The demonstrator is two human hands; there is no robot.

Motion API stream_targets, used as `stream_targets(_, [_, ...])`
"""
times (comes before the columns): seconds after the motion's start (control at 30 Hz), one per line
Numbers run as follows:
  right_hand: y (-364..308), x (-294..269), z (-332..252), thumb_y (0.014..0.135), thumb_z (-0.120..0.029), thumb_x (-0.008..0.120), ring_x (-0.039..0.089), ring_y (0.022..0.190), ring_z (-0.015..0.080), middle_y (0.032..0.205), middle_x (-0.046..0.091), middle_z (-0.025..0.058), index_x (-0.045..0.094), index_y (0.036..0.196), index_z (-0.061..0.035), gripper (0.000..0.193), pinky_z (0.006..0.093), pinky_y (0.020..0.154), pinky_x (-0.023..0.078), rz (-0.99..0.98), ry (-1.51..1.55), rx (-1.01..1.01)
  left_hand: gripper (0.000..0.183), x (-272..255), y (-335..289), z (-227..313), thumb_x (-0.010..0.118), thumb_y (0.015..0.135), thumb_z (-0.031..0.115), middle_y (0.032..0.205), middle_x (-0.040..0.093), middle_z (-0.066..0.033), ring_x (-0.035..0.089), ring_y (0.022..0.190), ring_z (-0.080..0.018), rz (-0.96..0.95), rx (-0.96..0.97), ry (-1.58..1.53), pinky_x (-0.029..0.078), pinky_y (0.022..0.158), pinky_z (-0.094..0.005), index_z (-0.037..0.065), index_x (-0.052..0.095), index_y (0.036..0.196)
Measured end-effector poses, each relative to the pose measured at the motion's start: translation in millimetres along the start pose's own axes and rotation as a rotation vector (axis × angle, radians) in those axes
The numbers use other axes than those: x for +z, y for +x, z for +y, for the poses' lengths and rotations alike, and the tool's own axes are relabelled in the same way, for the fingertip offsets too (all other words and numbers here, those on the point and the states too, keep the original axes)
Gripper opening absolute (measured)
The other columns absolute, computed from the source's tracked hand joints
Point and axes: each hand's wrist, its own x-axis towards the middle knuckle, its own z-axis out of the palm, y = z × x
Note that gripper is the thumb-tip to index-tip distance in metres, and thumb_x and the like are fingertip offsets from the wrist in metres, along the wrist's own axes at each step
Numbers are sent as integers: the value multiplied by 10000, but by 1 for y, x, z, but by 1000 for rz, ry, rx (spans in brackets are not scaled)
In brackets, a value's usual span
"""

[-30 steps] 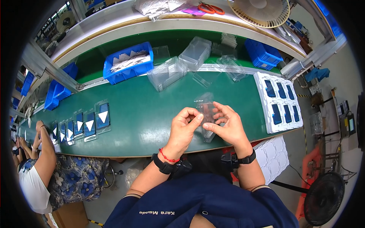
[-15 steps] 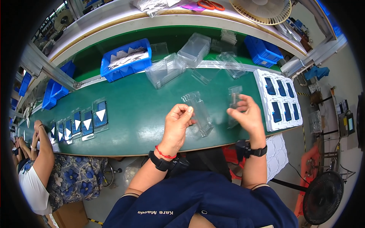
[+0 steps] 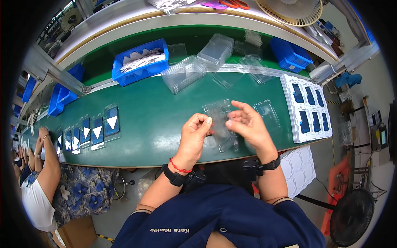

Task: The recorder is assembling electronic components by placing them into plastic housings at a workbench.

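Observation:
My left hand (image 3: 193,134) pinches the left edge of a clear plastic blister tray (image 3: 216,134), thumb over forefinger, just above the green tabletop. At that tray's right side, my right hand (image 3: 251,127) has its fingers curved around smeared clear plastic; the exact edge of this piece cannot be told. Another clear tray (image 3: 271,118) lies on the table to the right of my right hand. Farther right, a white moulded tray (image 3: 309,105) holds several dark phone-like panels.
Several packed panels with white triangles (image 3: 97,131) lie at left. Stacked clear trays (image 3: 186,76) stand behind, beside a blue bin (image 3: 136,76) of white paper pieces. Blue boxes (image 3: 291,58) sit at back right. A co-worker's arm (image 3: 49,155) reaches in from the left.
My right hand has moved left with clear plastic at its fingers, up to the tray in my left hand. The clear tray on the table at right now shows more fully.

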Motion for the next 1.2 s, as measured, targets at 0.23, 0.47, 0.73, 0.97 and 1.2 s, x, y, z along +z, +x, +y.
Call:
stream_targets(0.23, [2,-23,8,630,-331,827,602,936,283,1102,568,225,471,1257,51,816,361,802,498,366,-1162,-442,69,-5,-7,9,568,922,148,907,562,-1,544,877,-132,61,-6,-5,470,766,-319,82,562,903])
stream_targets(0.47, [3,34,10,646,-330,825,603,914,224,1108,578,204,436,1288,20,828,285,663,508,-25,-291,-73,99,-9,-10,10,543,935,166,927,557,-16,553,876,-155,-68,32,28,470,774,-329,68,556,926])
stream_targets(0.73, [23,5,-17,683,-377,784,545,1091,368,1145,574,231,520,1210,46,726,408,912,444,119,-867,-396,135,-59,-14,44,550,923,146,817,541,-17,496,616,-96,232,-11,131,427,491,-257,41,560,1006])
stream_targets(0.97, [141,-100,-46,599,-396,817,538,1116,365,1168,581,233,550,1190,29,775,400,941,440,365,-1293,-104,426,-44,-20,44,570,884,53,784,533,-28,425,458,-50,313,16,448,329,358,-209,-28,422,1275])
stream_targets(1.2, [162,-134,-30,577,-320,795,532,1158,341,1240,538,256,446,1294,62,885,344,964,431,371,-1168,51,456,-48,-19,36,575,866,26,899,526,-73,450,475,-52,323,83,497,351,350,-208,-25,404,1285])
